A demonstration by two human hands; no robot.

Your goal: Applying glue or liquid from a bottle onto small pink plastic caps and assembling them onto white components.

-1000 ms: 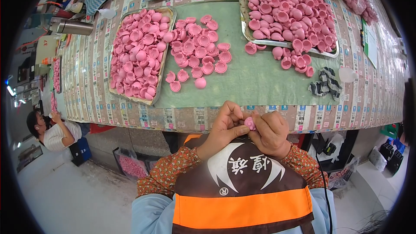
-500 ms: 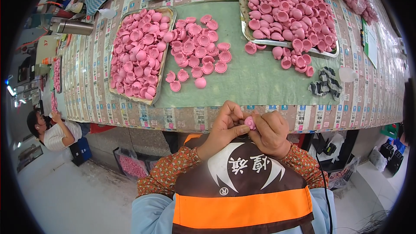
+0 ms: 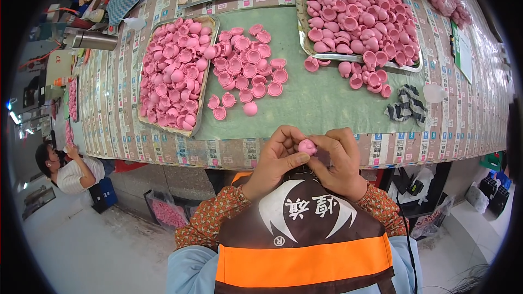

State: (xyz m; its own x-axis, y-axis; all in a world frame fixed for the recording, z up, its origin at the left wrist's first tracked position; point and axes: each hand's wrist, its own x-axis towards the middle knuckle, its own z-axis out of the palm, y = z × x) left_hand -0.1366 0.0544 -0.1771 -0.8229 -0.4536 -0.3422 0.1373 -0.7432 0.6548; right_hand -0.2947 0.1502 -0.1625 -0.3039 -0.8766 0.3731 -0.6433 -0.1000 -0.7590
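A small, round pink piece [image 3: 307,147] with little bumps on it is held just in front of my apron, at the table's near edge. My left hand [image 3: 277,157] pinches it between thumb and fingers. On its other side, my right hand [image 3: 342,162] grips it with thumb and index finger, the remaining fingers curled. Beyond my hands, loose hollow pink half-shells [image 3: 246,71] and a pink ball [image 3: 250,109] lie on a green cloth [image 3: 272,117].
A tray [image 3: 210,90] heaped with pink shells stands left, another tray [image 3: 348,59] at the back right, with pieces spilled before it. A striped cloth [image 3: 406,106] and a pale translucent piece [image 3: 434,93] lie right. A co-worker [image 3: 71,166] sits far left.
The pink piece has turned in my fingers and shows a smoother side. My right hand has opened out slightly around it. The view has shifted a little.
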